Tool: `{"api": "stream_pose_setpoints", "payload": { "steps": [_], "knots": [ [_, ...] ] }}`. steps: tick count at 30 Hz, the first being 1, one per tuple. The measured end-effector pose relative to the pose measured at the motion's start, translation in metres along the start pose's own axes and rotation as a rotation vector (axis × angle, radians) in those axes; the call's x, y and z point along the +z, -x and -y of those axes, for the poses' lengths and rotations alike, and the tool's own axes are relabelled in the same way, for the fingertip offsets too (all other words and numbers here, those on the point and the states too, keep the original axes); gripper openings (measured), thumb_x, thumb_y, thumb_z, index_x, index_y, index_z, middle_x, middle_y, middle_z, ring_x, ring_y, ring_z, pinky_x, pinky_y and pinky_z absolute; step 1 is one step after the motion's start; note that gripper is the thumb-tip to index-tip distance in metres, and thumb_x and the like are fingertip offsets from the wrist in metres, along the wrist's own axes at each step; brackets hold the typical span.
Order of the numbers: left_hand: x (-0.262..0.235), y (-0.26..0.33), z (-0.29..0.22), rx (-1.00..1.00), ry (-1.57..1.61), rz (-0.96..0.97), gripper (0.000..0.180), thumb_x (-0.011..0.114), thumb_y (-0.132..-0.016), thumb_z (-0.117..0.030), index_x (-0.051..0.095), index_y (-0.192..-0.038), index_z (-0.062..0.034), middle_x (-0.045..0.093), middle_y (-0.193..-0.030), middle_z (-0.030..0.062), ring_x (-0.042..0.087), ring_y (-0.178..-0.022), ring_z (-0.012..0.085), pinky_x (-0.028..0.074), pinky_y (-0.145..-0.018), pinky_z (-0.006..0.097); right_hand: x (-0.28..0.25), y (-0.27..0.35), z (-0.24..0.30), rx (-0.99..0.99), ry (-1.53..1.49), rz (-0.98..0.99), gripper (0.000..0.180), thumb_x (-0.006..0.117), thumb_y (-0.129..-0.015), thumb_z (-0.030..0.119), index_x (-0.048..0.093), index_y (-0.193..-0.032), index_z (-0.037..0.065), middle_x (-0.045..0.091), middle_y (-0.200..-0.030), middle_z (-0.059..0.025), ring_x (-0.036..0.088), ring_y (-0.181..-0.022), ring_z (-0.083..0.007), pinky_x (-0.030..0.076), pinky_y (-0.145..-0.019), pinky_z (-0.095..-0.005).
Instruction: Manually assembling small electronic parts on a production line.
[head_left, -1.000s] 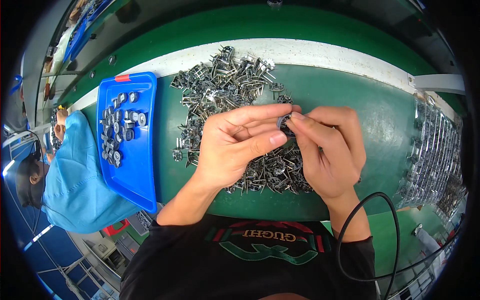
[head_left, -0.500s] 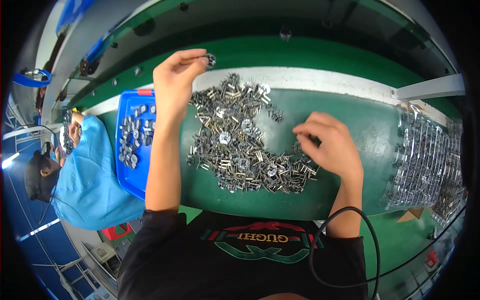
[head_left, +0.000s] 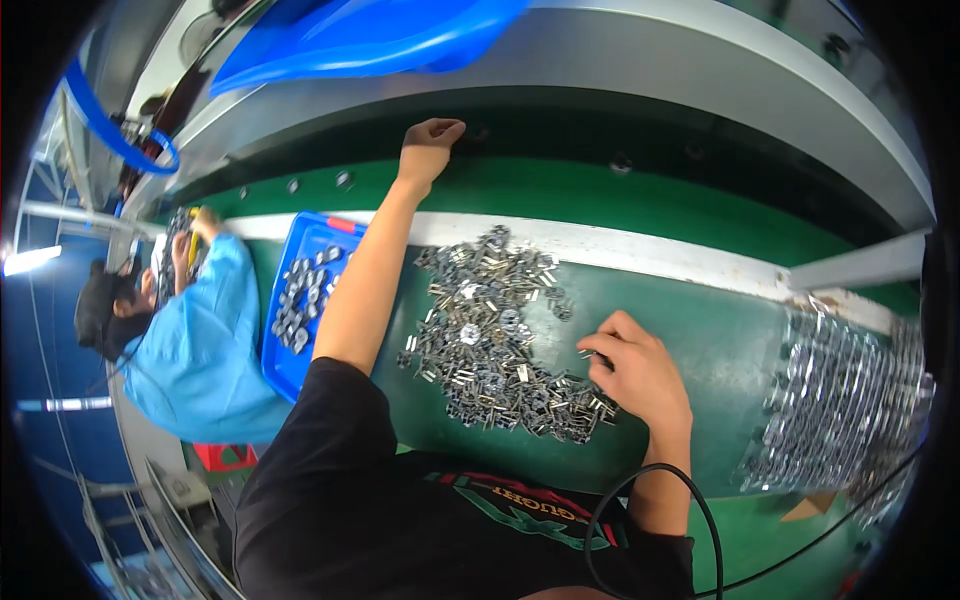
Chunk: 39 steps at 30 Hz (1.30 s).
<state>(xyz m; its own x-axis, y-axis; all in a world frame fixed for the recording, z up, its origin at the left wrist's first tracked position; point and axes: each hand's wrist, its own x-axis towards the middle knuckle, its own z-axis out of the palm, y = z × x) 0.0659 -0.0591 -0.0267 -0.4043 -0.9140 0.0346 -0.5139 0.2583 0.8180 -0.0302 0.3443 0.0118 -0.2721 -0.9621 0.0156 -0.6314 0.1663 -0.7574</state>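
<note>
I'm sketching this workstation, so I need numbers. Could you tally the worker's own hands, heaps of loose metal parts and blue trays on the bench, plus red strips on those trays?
Own hands: 2 (left hand, right hand)
Heap of loose metal parts: 1
Blue tray on the bench: 1
Red strip: 1
Total: 5

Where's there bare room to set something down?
Bare green tabletop lies between the right hand and the clear plastic trays, back to the white ledge. Crowded: the heap of small silvery metal parts, and the blue plastic tray holding round grey parts.
</note>
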Motion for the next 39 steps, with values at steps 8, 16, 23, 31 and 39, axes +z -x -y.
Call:
{"api": "stream_pose_setpoints", "payload": {
  "steps": [8,16,23,31,39],
  "knots": [
    [-0.118,0.001,0.066,0.197,-0.871,-0.346,0.039,0.072,-0.082,-0.042,0.074,-0.098,-0.0070,0.072,-0.095,0.0177,0.069,-0.089,0.0359,0.053,-0.081,0.044,0.001,-0.008,0.005,0.008,-0.166,-0.088,0.022,0.069,-0.076,-0.006,0.068,-0.096,0.001,0.062,-0.097,-0.0081,0.065,-0.073,-0.0226,0.053,-0.064,-0.0328],
    [-0.135,0.020,0.052,0.069,-0.479,0.020,0.029,0.074,-0.082,-0.025,0.073,-0.100,-0.0025,0.072,-0.093,0.0128,0.069,-0.081,0.0210,0.053,-0.074,0.032,0.011,-0.016,0.008,-0.077,-0.033,-0.328,0.025,0.075,-0.075,-0.003,0.067,-0.098,0.001,0.062,-0.098,-0.0082,0.063,-0.069,-0.0176,0.051,-0.060,-0.0289],
    [-0.097,0.154,-0.035,-0.153,0.970,0.363,0.015,0.059,-0.098,-0.022,0.060,-0.101,-0.0064,0.063,-0.083,0.0052,0.060,-0.070,0.0126,0.048,-0.060,0.022,0.010,-0.012,0.009,-0.200,0.082,-0.508,0.019,0.065,-0.083,-0.007,0.069,-0.101,-0.002,0.064,-0.095,-0.0129,0.064,-0.075,-0.0254,0.051,-0.064,-0.0305],
    [-0.024,0.242,-0.058,-0.458,1.260,0.619,0.020,0.059,-0.099,-0.019,0.060,-0.106,-0.0003,0.067,-0.087,0.0087,0.071,-0.074,0.0211,0.061,-0.064,0.027,0.032,-0.010,0.039,-0.314,-0.202,-0.667,0.017,0.073,-0.079,-0.007,0.071,-0.095,-0.001,0.066,-0.089,-0.0091,0.060,-0.071,-0.0134,0.048,-0.059,-0.0239],
    [-0.013,0.274,-0.063,-0.258,1.125,0.679,0.027,0.062,-0.095,-0.009,0.061,-0.119,0.0030,0.067,-0.096,0.0107,0.069,-0.084,0.0173,0.061,-0.076,0.028,0.046,-0.002,0.053,-0.393,-0.145,-0.732,0.019,0.075,-0.077,-0.007,0.069,-0.094,-0.002,0.064,-0.089,-0.0110,0.060,-0.067,-0.0123,0.048,-0.052,-0.0226]
  ]
}}
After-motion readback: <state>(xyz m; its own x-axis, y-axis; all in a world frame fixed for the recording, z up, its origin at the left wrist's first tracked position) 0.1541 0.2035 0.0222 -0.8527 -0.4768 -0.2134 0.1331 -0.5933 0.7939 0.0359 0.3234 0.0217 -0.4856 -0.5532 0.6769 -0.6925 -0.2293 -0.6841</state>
